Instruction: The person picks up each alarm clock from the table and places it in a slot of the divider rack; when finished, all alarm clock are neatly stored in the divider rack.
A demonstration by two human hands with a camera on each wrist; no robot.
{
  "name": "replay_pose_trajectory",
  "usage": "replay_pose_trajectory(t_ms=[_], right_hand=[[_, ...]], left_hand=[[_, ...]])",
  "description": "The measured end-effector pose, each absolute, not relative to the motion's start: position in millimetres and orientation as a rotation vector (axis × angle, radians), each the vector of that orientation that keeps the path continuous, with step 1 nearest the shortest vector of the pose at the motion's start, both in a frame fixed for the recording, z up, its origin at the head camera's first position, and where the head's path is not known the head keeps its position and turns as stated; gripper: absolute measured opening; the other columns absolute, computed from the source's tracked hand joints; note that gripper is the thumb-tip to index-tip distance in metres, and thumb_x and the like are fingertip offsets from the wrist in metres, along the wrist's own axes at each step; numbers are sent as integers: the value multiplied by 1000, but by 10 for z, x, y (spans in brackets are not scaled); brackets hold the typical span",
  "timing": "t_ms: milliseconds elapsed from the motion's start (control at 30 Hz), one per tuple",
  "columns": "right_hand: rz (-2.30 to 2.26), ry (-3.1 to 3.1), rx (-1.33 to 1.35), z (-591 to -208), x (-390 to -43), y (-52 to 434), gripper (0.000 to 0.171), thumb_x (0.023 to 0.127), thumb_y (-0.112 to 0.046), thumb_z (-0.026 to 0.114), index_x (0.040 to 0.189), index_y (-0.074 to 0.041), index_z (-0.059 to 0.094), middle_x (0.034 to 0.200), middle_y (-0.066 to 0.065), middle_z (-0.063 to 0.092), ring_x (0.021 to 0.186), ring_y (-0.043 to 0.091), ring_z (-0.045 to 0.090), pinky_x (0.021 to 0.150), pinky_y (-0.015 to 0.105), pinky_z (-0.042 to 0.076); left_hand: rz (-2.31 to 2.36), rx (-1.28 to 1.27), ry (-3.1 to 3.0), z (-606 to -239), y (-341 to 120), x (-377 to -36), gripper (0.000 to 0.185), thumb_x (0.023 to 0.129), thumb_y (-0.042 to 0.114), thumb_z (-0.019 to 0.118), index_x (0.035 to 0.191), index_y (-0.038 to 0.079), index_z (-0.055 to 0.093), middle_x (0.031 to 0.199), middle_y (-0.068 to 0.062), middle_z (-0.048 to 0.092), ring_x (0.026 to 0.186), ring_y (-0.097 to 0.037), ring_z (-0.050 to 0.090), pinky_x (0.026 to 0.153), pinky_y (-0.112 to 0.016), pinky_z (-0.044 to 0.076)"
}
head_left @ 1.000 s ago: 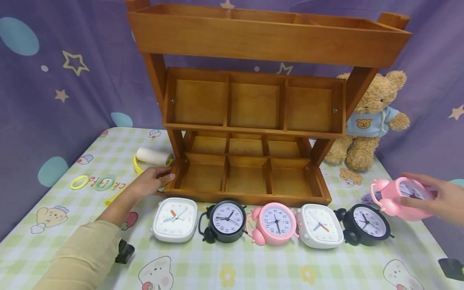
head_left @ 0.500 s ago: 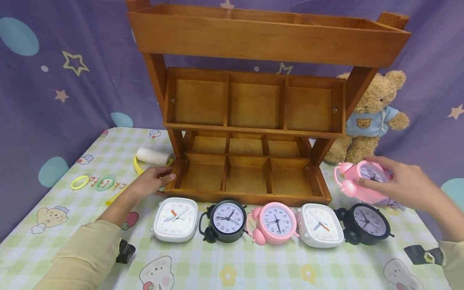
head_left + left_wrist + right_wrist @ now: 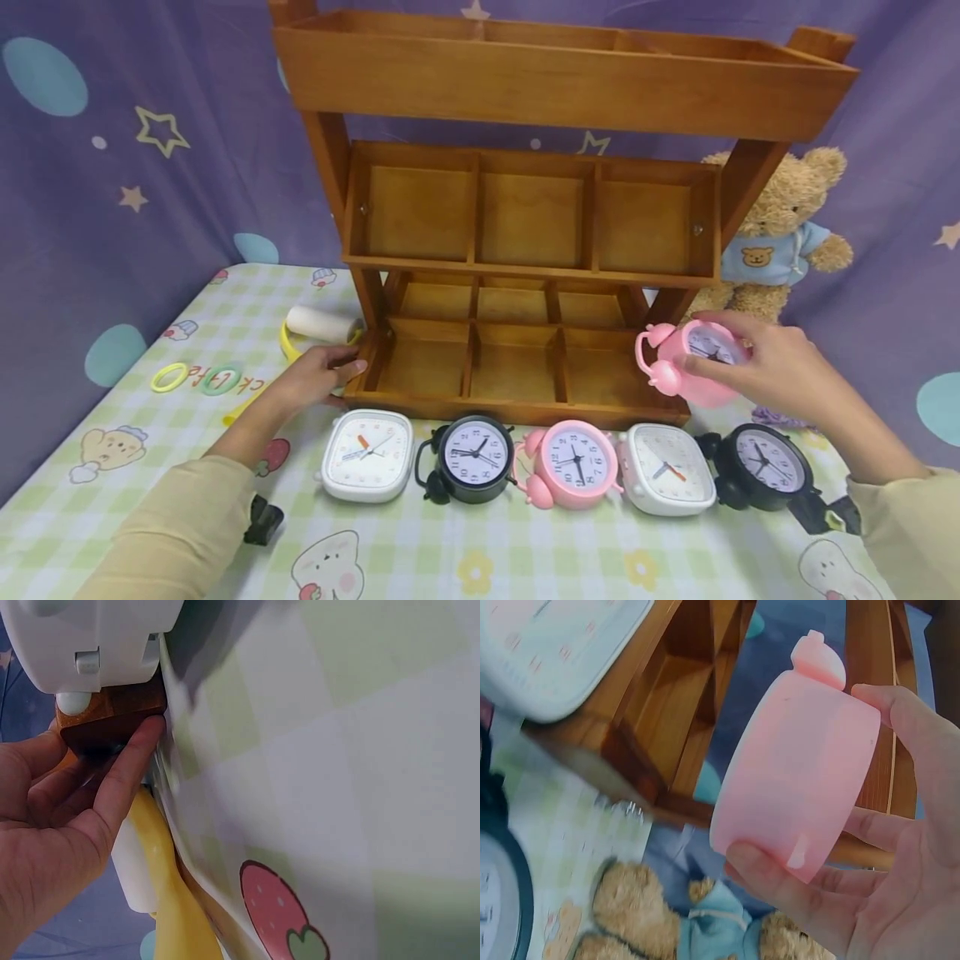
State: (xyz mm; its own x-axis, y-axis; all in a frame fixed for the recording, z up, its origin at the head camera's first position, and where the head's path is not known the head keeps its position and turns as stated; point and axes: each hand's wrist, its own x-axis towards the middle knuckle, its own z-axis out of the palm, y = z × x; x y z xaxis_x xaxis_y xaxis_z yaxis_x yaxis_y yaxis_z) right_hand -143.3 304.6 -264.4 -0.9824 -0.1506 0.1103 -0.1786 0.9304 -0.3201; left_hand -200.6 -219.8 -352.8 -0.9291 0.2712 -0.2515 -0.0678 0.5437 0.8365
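My right hand (image 3: 757, 358) grips a pink alarm clock (image 3: 705, 358) in the air by the right end of the wooden shelf (image 3: 517, 408). In the right wrist view, fingers and thumb hold this pink clock (image 3: 799, 769) at opposite sides. My left hand (image 3: 318, 379) holds the lower left corner of the shelf, fingers at its wooden end (image 3: 112, 720). Along the shelf's front lie a white clock (image 3: 367, 454), a black clock (image 3: 474, 458), a second pink clock (image 3: 576, 462), another white clock (image 3: 666, 468) and another black clock (image 3: 765, 467).
A teddy bear (image 3: 780, 217) in a blue top sits behind the shelf's right side. To the left are a white roll (image 3: 322, 323) with a yellow part, a yellow ring (image 3: 169, 377) and a green ring (image 3: 221, 380). Purple cloth (image 3: 187, 192) hangs behind.
My right hand has carried the pink alarm clock leftward and slightly up from the far right to the shelf's lower right corner. My left hand has stayed on the shelf.
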Motion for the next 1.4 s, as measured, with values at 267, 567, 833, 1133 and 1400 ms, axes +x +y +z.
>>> replay_pose_trajectory(t_ms=[267, 567, 833, 1133, 1400], right_hand=[[550, -3003, 322, -2624, -1489, 2753, 74, 85, -55, 77, 141, -10, 59, 107, 18, 71, 89, 32, 61, 64, 34, 45], [618, -3027, 371, -2613, -1547, 2417, 75, 85, -60, 75, 141, -13, 60, 112, 16, 71, 96, 32, 63, 73, 44, 52], [633, -2961, 459, -2654, -1600, 2124, 70, 84, -59, 76, 135, -13, 65, 107, 12, 73, 95, 31, 66, 74, 46, 53], [698, -2974, 508, -2735, -1666, 1884, 73, 84, -60, 76, 136, -11, 64, 119, 13, 71, 106, 32, 66, 85, 51, 55], [745, -2962, 490, -2760, -1766, 1672, 71, 86, -59, 74, 138, -11, 63, 122, 13, 70, 111, 33, 65, 88, 51, 55]], left_hand=[[1395, 221, 2410, -3533, -2210, -2004, 55, 109, 8, 44, 147, -25, 23, 146, -46, 33, 129, -56, 46, 77, -44, 64], [1380, 180, 2404, -3522, -2195, -2002, 56, 109, 10, 45, 149, -22, 23, 149, -43, 32, 132, -54, 44, 79, -44, 63], [1390, 177, 2394, -3523, -2199, -2002, 55, 109, 10, 44, 149, -21, 24, 149, -43, 34, 132, -54, 44, 80, -45, 63], [1406, 184, 2390, -3533, -2202, -1996, 55, 109, 9, 44, 149, -22, 23, 148, -44, 33, 130, -55, 46, 78, -44, 63], [1399, 166, 2390, -3520, -2196, -1991, 55, 109, 10, 44, 149, -21, 23, 149, -43, 32, 131, -55, 45, 80, -45, 63]])
